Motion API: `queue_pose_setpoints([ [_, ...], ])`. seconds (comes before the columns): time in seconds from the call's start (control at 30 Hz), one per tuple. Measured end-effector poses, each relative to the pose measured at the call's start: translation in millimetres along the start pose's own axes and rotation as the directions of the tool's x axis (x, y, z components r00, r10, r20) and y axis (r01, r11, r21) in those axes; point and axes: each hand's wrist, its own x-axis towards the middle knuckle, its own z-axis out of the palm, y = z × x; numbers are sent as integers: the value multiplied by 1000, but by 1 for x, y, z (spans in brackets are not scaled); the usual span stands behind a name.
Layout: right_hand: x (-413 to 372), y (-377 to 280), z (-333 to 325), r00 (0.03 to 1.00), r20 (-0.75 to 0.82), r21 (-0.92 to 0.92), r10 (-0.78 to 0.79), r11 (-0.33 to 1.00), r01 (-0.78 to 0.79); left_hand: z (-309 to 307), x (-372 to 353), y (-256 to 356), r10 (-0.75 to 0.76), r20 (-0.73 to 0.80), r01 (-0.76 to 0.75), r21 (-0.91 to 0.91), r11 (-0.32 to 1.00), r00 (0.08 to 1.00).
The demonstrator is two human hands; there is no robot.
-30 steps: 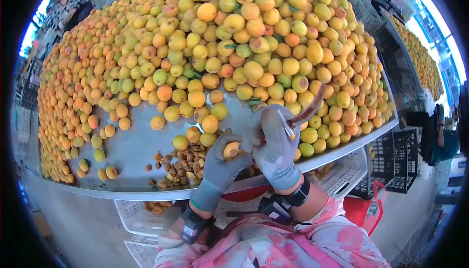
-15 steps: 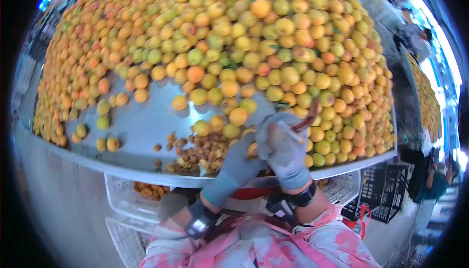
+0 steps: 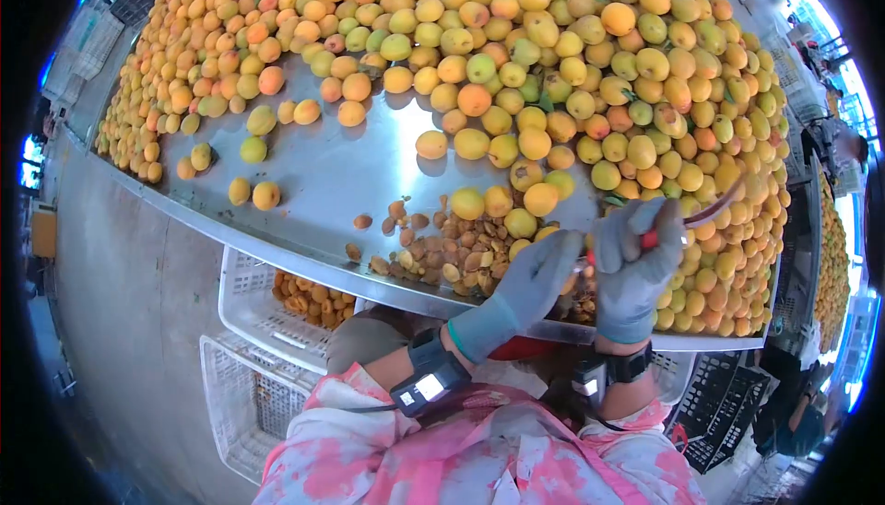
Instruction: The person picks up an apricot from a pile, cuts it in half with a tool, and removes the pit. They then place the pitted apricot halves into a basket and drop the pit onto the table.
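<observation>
My left hand [image 3: 539,275], in a grey glove, is curled against my right hand at the table's front edge. Only a sliver of the apricot [image 3: 571,284] it holds shows between the gloves. My right hand [image 3: 636,261], also gloved, grips a small red-handled knife [image 3: 701,217] whose blade points right, over the fruit. Just left of the hands, a heap of brown apricot pits [image 3: 442,252] lies on the metal table [image 3: 313,173]. A big pile of yellow-orange apricots [image 3: 553,44] covers the far side and right of the table.
Under the table's edge stands a white crate [image 3: 241,288] holding apricot halves [image 3: 309,300], with another white crate [image 3: 230,394] below it. Black crates [image 3: 714,404] stand at the lower right. Loose apricots [image 3: 253,193] lie at the left. A person [image 3: 830,141] stands at the right.
The view has swung left and down, so hands and table now sit further right. Both hands stay pressed together at the edge; the apricot in my left hand is now almost hidden.
</observation>
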Motion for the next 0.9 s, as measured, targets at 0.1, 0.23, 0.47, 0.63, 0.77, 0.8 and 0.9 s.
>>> queue_pose_setpoints([
  [0.1, -4, 8, 3, 1000, 10, -71, 29, 997, -29, 2, 1, -7, 133, -118, -106, 215, 971, 984],
  [0.23, -10, 30, -28, 925, 36, 210, 377, 902, -376, 3, -5, -47, 301, -119, -231, 402, 886, 946],
  [0.47, -4, 13, -6, 972, 220, -234, 87, 972, -34, -14, -13, -54, -114, 44, 113, 14, 993, 993],
  [0.63, -3, 5, -3, 891, 229, -338, 391, 891, -304, -20, -12, -56, -36, 190, 8, 149, 989, 981],
  [0.77, -9, 22, -10, 928, 368, -265, 62, 963, 41, -27, 4, 27, -559, 340, 653, -450, 609, 756],
  [0.8, -9, 18, -8, 928, 365, -238, 75, 971, 15, -28, 2, 16, -559, 339, 652, -449, 610, 756],
  [0.9, -8, 17, -11, 918, 378, -117, 119, 990, -81, -35, -2, -28, -362, 401, 452, -155, 878, 841],
])
